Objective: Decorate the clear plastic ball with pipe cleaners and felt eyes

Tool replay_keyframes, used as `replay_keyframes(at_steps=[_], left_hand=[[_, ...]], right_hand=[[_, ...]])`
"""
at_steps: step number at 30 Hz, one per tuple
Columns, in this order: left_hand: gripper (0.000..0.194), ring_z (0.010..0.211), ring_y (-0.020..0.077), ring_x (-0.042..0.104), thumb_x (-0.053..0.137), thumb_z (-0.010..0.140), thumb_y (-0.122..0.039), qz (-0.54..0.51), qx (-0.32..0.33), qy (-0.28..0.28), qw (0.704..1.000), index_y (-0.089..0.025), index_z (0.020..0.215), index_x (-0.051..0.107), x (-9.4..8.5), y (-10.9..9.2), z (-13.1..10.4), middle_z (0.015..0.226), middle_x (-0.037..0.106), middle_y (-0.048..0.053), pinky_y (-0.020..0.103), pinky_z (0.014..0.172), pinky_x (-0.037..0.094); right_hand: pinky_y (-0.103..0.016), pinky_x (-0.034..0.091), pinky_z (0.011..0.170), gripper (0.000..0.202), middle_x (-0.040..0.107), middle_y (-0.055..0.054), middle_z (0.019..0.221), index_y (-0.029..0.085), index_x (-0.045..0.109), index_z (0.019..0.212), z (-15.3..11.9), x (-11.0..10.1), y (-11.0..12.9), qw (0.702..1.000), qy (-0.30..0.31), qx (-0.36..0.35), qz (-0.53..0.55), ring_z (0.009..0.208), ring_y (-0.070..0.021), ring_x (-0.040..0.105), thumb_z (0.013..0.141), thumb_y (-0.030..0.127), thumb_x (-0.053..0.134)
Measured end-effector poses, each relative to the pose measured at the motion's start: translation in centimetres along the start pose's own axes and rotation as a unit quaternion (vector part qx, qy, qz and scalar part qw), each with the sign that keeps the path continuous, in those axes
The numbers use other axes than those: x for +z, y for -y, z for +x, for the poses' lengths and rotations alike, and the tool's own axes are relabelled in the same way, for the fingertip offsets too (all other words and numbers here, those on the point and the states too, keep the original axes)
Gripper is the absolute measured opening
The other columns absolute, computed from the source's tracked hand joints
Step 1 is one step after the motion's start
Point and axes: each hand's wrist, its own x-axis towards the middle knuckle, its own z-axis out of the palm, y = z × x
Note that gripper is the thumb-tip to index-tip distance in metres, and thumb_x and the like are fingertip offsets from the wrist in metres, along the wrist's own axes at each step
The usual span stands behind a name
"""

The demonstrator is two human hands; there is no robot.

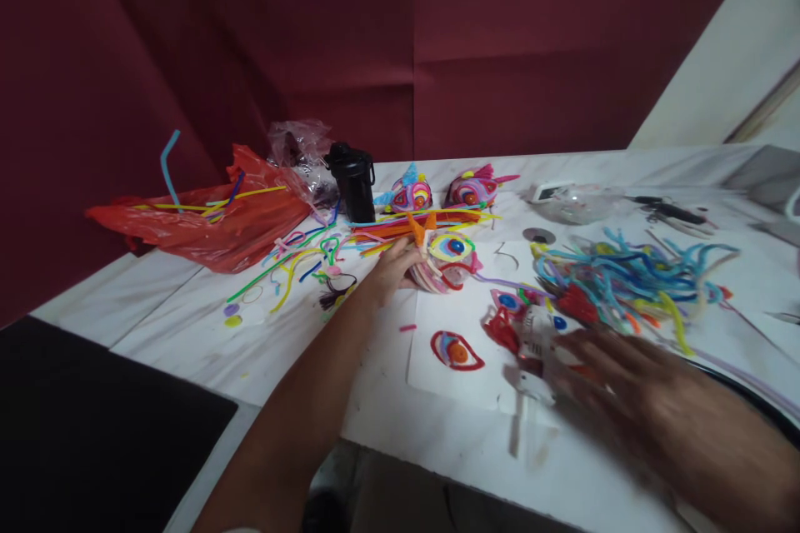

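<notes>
My left hand (395, 271) is closed around the left side of a colourful pipe-cleaner figure (445, 262). The figure has a yellow-rimmed eye with a blue centre, a red curved strip and an orange tip on top. My right hand (631, 387), smeared by motion, is at a white hot glue gun (536, 341) and appears to grip its handle, which the fingers hide. A clear glue stick (536, 437) juts from its rear. Beside the gun lie a small blue-centred eye piece (507, 301) and a red piece (502, 329). A red-rimmed eye piece (458, 351) rests on white paper (431, 387).
Two finished-looking figures (409, 194) stand at the back beside a black bottle (352, 181). A red plastic bag (218, 225) with pipe cleaners is on the left. Blue pipe-cleaner pieces (616, 275) pile up on the right, near pliers (672, 212) and a black cord (743, 390).
</notes>
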Motion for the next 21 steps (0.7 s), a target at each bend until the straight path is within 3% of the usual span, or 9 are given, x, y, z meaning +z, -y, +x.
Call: replay_keyframes(at_steps=[2, 4, 7, 10, 15, 21], left_hand=[[0.055, 0.104, 0.0273, 0.064, 0.067, 0.07, -0.029, 0.004, 0.002, 0.002, 1.0, -0.027, 0.124, 0.057, 0.0, 0.0, 0.0, 0.119, 0.065, 0.008, 0.051, 0.089, 0.056], [0.056, 0.105, 0.0262, 0.064, 0.067, 0.07, -0.03, 0.006, 0.006, 0.006, 1.0, -0.026, 0.125, 0.056, 0.1, -0.1, -0.1, 0.12, 0.065, 0.008, 0.051, 0.089, 0.056], [0.056, 0.103, 0.0251, 0.064, 0.067, 0.07, -0.029, 0.008, 0.006, 0.006, 1.0, -0.025, 0.125, 0.056, 0.2, -0.1, -0.1, 0.119, 0.066, 0.008, 0.05, 0.089, 0.056], [0.057, 0.098, 0.0236, 0.066, 0.067, 0.071, -0.029, 0.01, 0.006, 0.006, 1.0, -0.025, 0.126, 0.056, 0.2, -0.1, -0.2, 0.111, 0.067, 0.007, 0.047, 0.086, 0.056], [0.054, 0.09, 0.0202, 0.064, 0.067, 0.072, -0.026, 0.014, 0.008, -0.005, 1.0, -0.024, 0.125, 0.059, 0.3, -0.2, -0.4, 0.102, 0.067, 0.005, 0.04, 0.082, 0.056], [0.051, 0.095, 0.0211, 0.063, 0.066, 0.072, -0.025, 0.01, 0.011, -0.008, 1.0, -0.023, 0.123, 0.06, 0.5, -0.3, -0.5, 0.11, 0.066, 0.007, 0.039, 0.082, 0.056]], right_hand=[[-0.037, 0.058, 0.063, 0.041, 0.077, -0.012, 0.094, 0.022, 0.073, 0.093, 2.4, -0.9, 0.5, 0.999, -0.032, -0.019, -0.014, 0.078, -0.0259, 0.072, 0.1, 0.04, 0.036], [-0.032, 0.053, 0.064, 0.035, 0.075, -0.011, 0.09, 0.02, 0.071, 0.092, 5.2, -1.0, 1.0, 0.996, -0.073, 0.014, 0.05, 0.077, -0.0218, 0.07, 0.1, 0.034, 0.041], [-0.027, 0.046, 0.059, 0.023, 0.074, -0.004, 0.076, 0.02, 0.071, 0.086, 9.3, 0.5, 2.0, 0.978, -0.043, 0.065, 0.195, 0.062, -0.0163, 0.066, 0.094, 0.032, 0.053], [-0.027, 0.041, 0.057, 0.017, 0.075, -0.001, 0.074, 0.022, 0.071, 0.083, 12.2, 2.5, 2.8, 0.969, -0.008, 0.108, 0.22, 0.055, -0.0147, 0.061, 0.089, 0.031, 0.058], [-0.028, 0.038, 0.061, 0.012, 0.078, -0.004, 0.082, 0.023, 0.072, 0.085, 13.7, 4.6, 3.8, 0.978, 0.026, 0.14, 0.151, 0.068, -0.0194, 0.067, 0.084, 0.023, 0.06], [-0.029, 0.035, 0.06, 0.011, 0.077, -0.005, 0.084, 0.022, 0.071, 0.086, 13.5, 4.9, 4.2, 0.983, 0.045, 0.148, 0.099, 0.072, -0.0214, 0.068, 0.086, 0.023, 0.061]])
